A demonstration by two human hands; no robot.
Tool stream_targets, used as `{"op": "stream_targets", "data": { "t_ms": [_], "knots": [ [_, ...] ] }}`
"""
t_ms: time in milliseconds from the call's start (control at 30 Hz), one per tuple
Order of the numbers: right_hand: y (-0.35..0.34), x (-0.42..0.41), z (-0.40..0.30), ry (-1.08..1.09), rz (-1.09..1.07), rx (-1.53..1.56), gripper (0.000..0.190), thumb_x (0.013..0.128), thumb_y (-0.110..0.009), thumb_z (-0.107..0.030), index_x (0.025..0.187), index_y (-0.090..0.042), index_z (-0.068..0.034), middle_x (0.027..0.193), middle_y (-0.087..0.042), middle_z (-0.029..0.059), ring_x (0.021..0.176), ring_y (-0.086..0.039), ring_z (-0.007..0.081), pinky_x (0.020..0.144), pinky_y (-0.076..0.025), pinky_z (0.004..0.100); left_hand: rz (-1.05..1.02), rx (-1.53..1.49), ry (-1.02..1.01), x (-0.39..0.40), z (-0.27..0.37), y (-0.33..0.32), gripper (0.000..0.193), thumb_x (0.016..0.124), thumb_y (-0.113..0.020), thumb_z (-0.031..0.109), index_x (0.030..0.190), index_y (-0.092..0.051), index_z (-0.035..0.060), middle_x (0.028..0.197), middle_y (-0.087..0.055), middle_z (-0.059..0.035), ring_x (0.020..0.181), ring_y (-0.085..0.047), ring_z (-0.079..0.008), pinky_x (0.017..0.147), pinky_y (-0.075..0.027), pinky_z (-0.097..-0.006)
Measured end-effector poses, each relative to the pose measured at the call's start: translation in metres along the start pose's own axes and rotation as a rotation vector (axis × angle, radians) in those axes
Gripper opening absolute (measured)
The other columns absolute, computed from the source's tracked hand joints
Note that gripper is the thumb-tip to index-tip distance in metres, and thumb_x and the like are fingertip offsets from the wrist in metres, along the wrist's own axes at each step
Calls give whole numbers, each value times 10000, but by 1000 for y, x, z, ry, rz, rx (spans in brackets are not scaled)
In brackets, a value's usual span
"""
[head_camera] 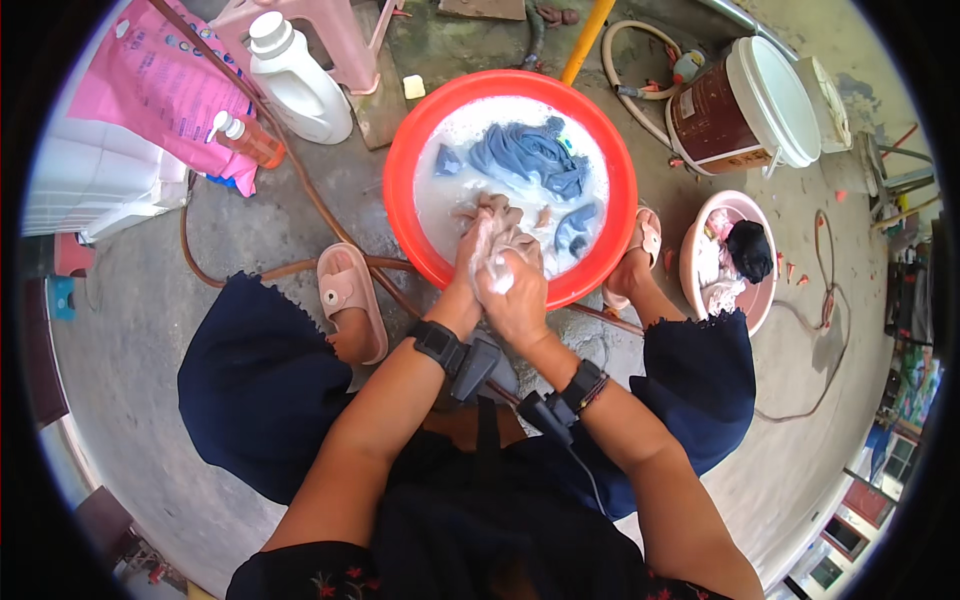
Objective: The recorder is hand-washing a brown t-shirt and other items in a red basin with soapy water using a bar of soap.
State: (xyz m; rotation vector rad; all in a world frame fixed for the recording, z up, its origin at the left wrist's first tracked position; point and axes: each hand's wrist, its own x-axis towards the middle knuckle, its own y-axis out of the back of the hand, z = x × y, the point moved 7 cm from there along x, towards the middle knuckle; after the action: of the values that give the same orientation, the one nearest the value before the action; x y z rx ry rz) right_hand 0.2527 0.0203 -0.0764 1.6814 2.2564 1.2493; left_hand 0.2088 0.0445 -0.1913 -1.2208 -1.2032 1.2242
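Observation:
A red plastic basin (397,187) of cloudy, sudsy water stands on the floor between my feet. Over its near side, my left hand (472,244) and my right hand (517,292) press together on a wet beige cloth (504,221). White foam clings to my right hand near the thumb. Part of the cloth hangs into the water, and my fingers hide some of it. Farther back in the basin floats a bunched blue garment (525,157), with smaller blue folds by the left and right of it. Both wrists wear black straps with devices.
Left stand a white detergent bottle (300,90), an orange pump bottle (251,141), a pink bag (165,82) and a pink stool (330,37). A brown hose (300,165) crosses the floor. Right are a lidded bucket (720,112) and a pink basin (694,232) holding clothes.

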Motion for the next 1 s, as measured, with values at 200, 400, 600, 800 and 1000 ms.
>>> {"op": "stream_targets", "data": {
  "t_ms": [200,400,600,800,1000],
  "knots": [
    [-11,11,49,-406,-43,23,262,731,-581,-271,799,-586,-19,775,-573,246,721,-567,380,670,-448,426,412,444,3,-14,1,23,348,902,-359,346,1096,-454,74,943,-517,-32,883,-516,-157,751,-438,-293],
    [-2,25,106,-723,-120,-100,196,721,-575,-241,739,-578,-46,687,-577,179,758,-557,375,733,-420,456,703,491,-47,-23,-17,-3,298,900,-353,347,916,-479,78,843,-522,-51,748,-517,-170,643,-427,-282],
    [-8,18,57,-396,-83,-65,247,738,-597,-274,782,-596,-32,718,-576,239,711,-570,410,663,-442,451,417,715,-93,-11,1,-1,298,898,-349,336,955,-489,79,922,-535,-54,819,-528,-181,730,-437,-300],
    [-2,19,37,-249,13,-126,263,758,-562,-284,769,-578,-21,683,-578,213,625,-551,407,584,-451,447,5,108,121,-8,-8,-42,274,904,-361,316,970,-496,87,876,-538,-25,826,-527,-159,717,-443,-283],
    [36,21,154,-690,89,-180,297,808,-539,-280,793,-558,16,665,-590,188,598,-574,315,573,-451,392,506,356,-18,-7,13,-17,271,909,-386,295,1026,-506,82,958,-558,-26,878,-543,-141,761,-450,-289]
  ]
}}
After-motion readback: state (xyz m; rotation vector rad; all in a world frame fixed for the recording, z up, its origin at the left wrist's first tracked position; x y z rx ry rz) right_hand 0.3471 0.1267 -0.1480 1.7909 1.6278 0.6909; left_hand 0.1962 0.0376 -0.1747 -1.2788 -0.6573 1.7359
